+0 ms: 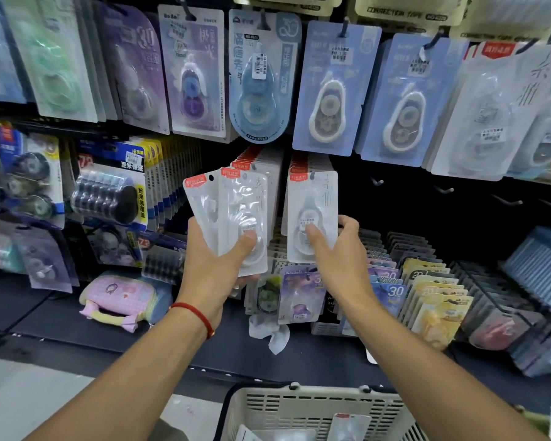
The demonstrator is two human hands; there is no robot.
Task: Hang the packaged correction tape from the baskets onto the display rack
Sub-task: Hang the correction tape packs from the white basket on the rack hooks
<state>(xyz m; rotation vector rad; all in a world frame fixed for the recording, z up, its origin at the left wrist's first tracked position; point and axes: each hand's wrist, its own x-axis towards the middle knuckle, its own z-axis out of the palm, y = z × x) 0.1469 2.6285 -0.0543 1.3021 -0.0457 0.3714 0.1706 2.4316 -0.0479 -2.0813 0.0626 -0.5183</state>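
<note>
Left hand (217,259) clasps fanned white red-tabbed packs (236,214); right hand (337,253) pinches one pack (312,205).

Two white correction tape packs (236,218) with red top labels, fanned and tilted a little to the left, held in the left hand (217,259), thumb on the clear blister. One more same pack (312,214), upright, pinched at the lower part by the right hand (337,253), in front of a row of same packs (299,163) on the display rack (458,198). Bare hooks (444,189) just to the right. Beige slotted basket (299,405) at the bottom, with a few packs (347,424) inside.
</note>
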